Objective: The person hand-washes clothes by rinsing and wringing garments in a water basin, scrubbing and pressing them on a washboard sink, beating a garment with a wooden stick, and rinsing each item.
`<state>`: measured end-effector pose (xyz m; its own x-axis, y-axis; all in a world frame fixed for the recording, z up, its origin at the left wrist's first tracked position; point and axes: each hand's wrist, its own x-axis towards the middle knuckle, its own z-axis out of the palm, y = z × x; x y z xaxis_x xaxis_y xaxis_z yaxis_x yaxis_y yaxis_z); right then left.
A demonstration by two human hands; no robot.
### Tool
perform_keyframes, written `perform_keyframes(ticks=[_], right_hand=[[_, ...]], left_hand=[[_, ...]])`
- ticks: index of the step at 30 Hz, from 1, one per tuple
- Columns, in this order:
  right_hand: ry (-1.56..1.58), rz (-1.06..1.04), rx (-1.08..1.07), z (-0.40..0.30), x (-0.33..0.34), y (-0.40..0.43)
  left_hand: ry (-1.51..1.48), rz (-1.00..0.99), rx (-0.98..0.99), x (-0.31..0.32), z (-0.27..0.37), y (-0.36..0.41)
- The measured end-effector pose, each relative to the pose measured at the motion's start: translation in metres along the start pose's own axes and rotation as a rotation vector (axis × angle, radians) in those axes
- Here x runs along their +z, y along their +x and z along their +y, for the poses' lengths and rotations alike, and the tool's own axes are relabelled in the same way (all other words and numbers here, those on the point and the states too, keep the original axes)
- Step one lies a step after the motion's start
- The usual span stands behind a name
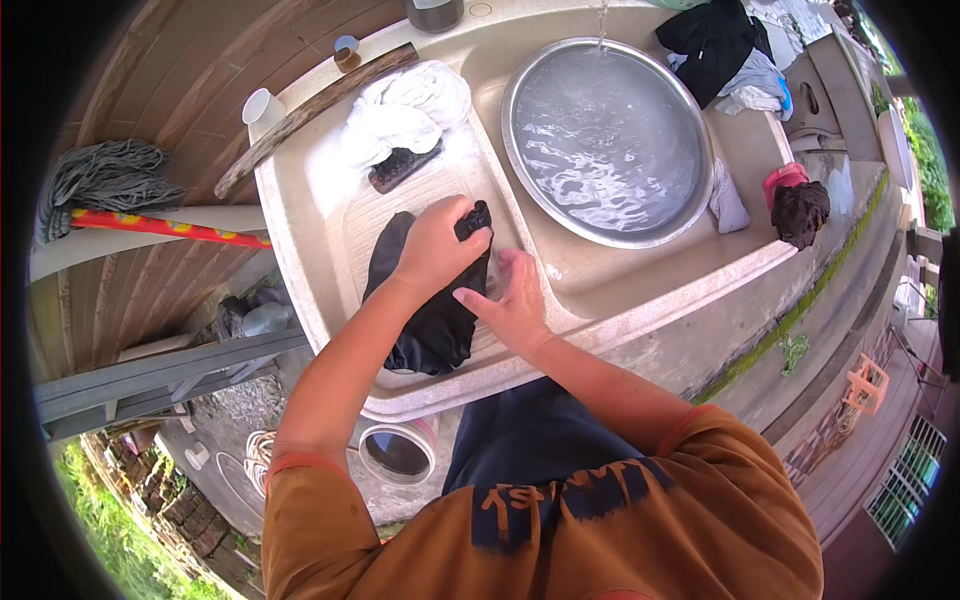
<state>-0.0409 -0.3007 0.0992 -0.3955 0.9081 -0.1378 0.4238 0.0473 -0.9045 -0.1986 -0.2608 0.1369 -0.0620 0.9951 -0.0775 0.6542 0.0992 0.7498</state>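
A wet black cloth garment (431,337) lies on the ridged washboard (352,225) moulded into the left part of a stone-like laundry sink (637,322). My left hand (442,244) grips a bunched end of it, which sticks up between thumb and fingers. Beside its right edge, my right hand (517,300) has thumb and fingers apart, the thumb tip at the garment. Farther up the board sit a bundled white cloth (412,101) and a dark block-like object (405,169), partly covered by that cloth.
A metal basin (701,202) of water stands in the right compartment, under a running stream (603,22). Clothes (712,56) hang over the far right corner. A wooden stick (315,116) and white cup (262,109) rest along the left rim. Below stands a bucket (397,454).
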Motion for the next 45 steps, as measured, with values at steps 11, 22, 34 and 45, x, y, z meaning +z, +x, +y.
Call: perform_keyframes(ticks=[11, 22, 34, 45], right_hand=[[0.211, -0.391, -0.178, -0.123, -0.096, 0.073], [-0.412, -0.227, -0.187, -0.031, 0.055, 0.114], [-0.662, 0.084, -0.429, -0.01, 0.109, 0.147], [-0.658, -0.181, -0.454, 0.007, 0.071, 0.084]], left_hand=[[-1.479, 0.438, 0.098, -0.109, 0.083, -0.014], [-0.626, 0.683, -0.442, -0.027, -0.123, -0.035], [0.331, 0.833, -0.303, 0.01, -0.116, 0.011], [0.089, 0.656, -0.446, 0.045, -0.067, -0.049]])
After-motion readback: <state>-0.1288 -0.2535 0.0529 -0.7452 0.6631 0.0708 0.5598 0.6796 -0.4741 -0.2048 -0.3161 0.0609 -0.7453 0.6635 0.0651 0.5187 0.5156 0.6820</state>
